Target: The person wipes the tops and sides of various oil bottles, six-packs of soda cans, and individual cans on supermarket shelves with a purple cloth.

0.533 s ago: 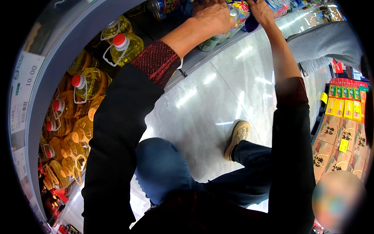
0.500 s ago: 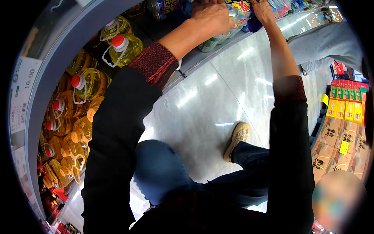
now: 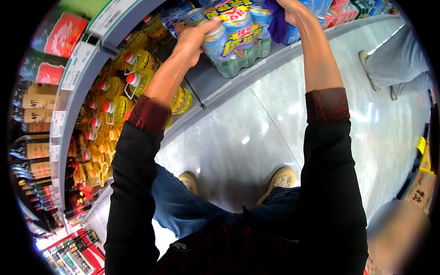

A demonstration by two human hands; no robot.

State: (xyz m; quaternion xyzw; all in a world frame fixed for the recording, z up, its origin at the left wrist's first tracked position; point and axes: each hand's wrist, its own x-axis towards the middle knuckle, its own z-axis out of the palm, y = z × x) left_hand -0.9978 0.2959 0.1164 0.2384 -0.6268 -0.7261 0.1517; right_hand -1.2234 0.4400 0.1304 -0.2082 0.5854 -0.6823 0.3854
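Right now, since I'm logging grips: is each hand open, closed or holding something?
Left hand: against the wrapped can pack, fingers partly hidden; whether it grips cannot be told.
Right hand: holding a purple cloth.

The can pack (image 3: pixel 237 40) is a wrapped block of blue-topped cans, translucent green at the lower sides, with yellow, red and blue print across the wrap. It sits at the front of the grey shelf (image 3: pixel 208 82), its long side along the shelf edge. The left hand (image 3: pixel 189 43) touches its left end; whether its base is raised cannot be determined. The purple cloth (image 3: pixel 277 26) hangs limp and folded from the right hand (image 3: pixel 292 10), at the pack's right end
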